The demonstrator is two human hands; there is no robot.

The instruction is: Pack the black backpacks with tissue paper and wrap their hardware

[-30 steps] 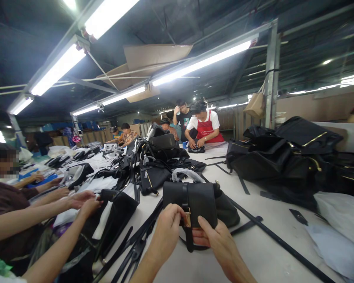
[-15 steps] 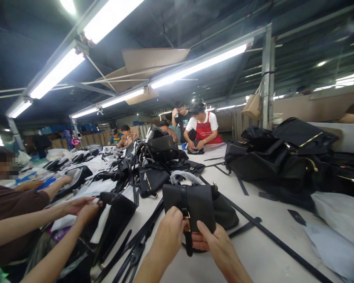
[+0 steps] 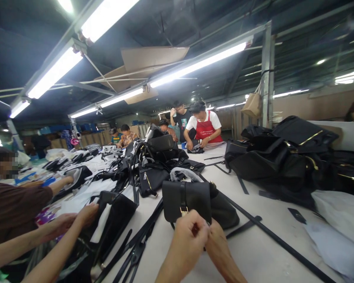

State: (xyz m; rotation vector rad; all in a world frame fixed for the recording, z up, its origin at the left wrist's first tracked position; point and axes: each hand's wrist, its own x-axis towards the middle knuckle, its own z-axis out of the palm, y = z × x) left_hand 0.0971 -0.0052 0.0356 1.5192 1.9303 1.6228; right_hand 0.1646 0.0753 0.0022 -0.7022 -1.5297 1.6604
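Observation:
A black bag (image 3: pixel 172 200) with a front flap, a vertical strap and a gold buckle (image 3: pixel 184 211) stands on the table in front of me. Clear wrapping covers its curved handle (image 3: pixel 181 173). My left hand (image 3: pixel 188 236) is closed in a pinch just below the flap, right of the buckle. Pressed up against it, my right hand (image 3: pixel 220 243) is closed at the flap's lower right corner. Whatever the fingers hold is hidden behind the knuckles, and so is the strap's lower end.
Long black straps (image 3: pixel 137 243) lie to the left, another strap (image 3: pixel 271 232) to the right. A heap of black bags (image 3: pixel 271 157) stands at right, near white sheets (image 3: pixel 336 239). At left, a co-worker's hands (image 3: pixel 87 214) touch a black bag (image 3: pixel 118 220). More people work further back.
My left hand has moved right, from the buckle strap to my right hand. The right hand no longer supports the flap with its thumb on front. The neighbouring co-worker's hands have shifted slightly.

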